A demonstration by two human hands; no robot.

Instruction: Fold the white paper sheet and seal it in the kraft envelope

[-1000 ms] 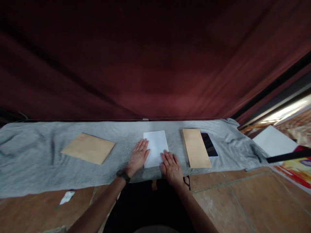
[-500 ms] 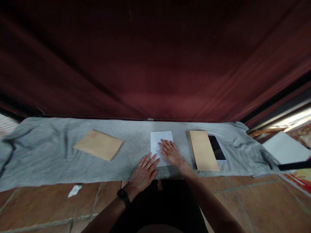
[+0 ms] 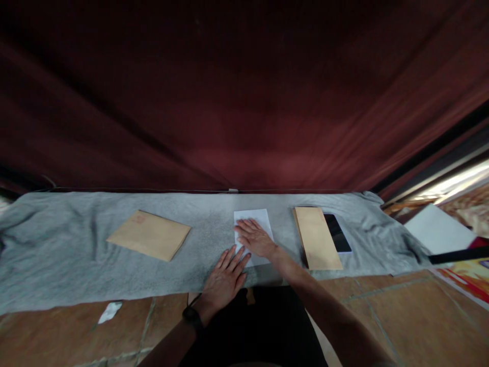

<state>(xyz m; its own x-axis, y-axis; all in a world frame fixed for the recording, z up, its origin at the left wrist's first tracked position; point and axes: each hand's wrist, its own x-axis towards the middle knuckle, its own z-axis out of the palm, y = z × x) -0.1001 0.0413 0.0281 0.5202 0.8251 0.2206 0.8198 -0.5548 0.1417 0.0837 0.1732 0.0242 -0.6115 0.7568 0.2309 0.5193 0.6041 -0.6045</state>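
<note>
A white sheet of paper (image 3: 260,218) lies on a grey cloth (image 3: 57,255) spread over the floor. My right hand (image 3: 255,237) rests flat on the sheet, fingers stretched out toward the left. My left hand (image 3: 226,277) lies flat with fingers spread at the sheet's near left corner, a black watch on its wrist. A brown envelope (image 3: 148,235) lies to the left on the cloth. A second brown envelope (image 3: 317,237) lies to the right, beside a dark phone (image 3: 336,232).
A dark red curtain (image 3: 244,102) hangs behind the cloth. Terracotta floor tiles (image 3: 401,316) lie in front. A white scrap (image 3: 109,312) sits on the tiles at the left. A white sheet (image 3: 439,229) and a colourful print (image 3: 468,275) lie at the far right.
My right hand has slid up and leftward across the white sheet. My left hand has drawn back from the sheet's left edge to its near corner.
</note>
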